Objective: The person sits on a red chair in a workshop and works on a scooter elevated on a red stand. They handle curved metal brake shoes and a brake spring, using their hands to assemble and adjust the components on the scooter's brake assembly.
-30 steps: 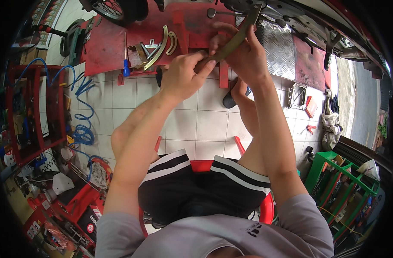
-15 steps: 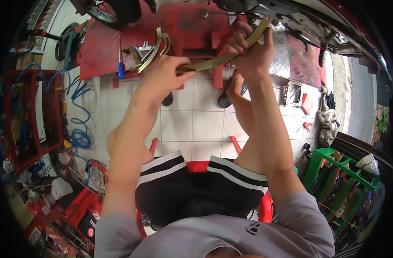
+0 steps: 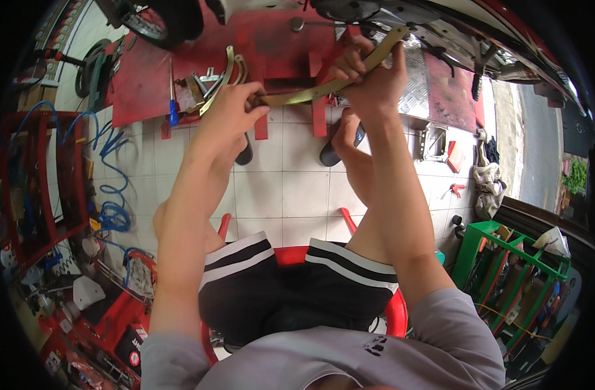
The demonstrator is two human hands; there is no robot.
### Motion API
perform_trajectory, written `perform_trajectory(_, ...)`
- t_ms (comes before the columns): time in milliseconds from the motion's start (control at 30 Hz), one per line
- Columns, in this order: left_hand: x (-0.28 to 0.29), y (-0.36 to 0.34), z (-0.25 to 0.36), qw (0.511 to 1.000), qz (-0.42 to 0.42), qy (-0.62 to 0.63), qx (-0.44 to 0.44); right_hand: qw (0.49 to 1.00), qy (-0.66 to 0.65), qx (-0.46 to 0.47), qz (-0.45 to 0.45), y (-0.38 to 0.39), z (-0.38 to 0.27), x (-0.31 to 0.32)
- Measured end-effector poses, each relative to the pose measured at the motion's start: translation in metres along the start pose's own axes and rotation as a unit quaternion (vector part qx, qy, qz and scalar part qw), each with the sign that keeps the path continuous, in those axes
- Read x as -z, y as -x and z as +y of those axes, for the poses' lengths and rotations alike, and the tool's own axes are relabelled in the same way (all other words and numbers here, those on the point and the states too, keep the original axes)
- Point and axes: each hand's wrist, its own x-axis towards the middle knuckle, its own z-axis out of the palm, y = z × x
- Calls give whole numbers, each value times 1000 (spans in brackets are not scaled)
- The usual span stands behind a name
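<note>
A long curved, gold-coloured metal strip (image 3: pixel 304 96) spans the gap between my hands, above the front edge of the red platform (image 3: pixel 141 91). My left hand (image 3: pixel 231 107) pinches its lower left end between thumb and fingers. Farther right, my right hand (image 3: pixel 374 81) grips the strip nearer its upper end, which has a hole and sticks out past the fingers. Two more curved gold strips (image 3: pixel 230 64) lie on the platform just beyond my left hand, partly hidden by it. Beside them are several loose metal parts and a screwdriver with a blue handle (image 3: pixel 173 112).
A motorcycle wheel (image 3: pixel 158 23) stands at the far left, and motorcycle parts overhang the far right. Blue coiled hose (image 3: pixel 115 214) trails over the tiles. A green tool rack (image 3: pixel 505 260) is at the right, a metal frame (image 3: pixel 434 142) near the platform, a red rack (image 3: pixel 47 182) at the left.
The whole view has shifted slightly, moving the scene left in the picture. Both hands keep their hold on the curved strip, whose pose is nearly the same.
</note>
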Motion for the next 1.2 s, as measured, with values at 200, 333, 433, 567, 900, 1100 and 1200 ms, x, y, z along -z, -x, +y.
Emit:
perform_trajectory(200,-20,6,1,975,-149,-161,35,983,177,36,-13,-4,17,-2)
perform_trajectory(333,-43,17,19,934,-260,-240,48,967,253,-3,-31,-5,31,4)
perform_trajectory(433,-47,18,35,909,-330,-239,91,926,374,-46,6,-2,35,7)
perform_trajectory(567,-55,19,26,880,-381,-258,115,872,483,-86,8,-1,34,9)
perform_trajectory(900,-22,29,-37,981,-106,-5,164,917,381,-65,-96,4,21,-3)
perform_trajectory(1100,17,19,-41,974,-110,-87,178,881,378,-101,-265,11,29,-19)
perform_trajectory(1200,16,17,-34,972,-110,-71,196,849,468,-67,-235,14,34,-15)
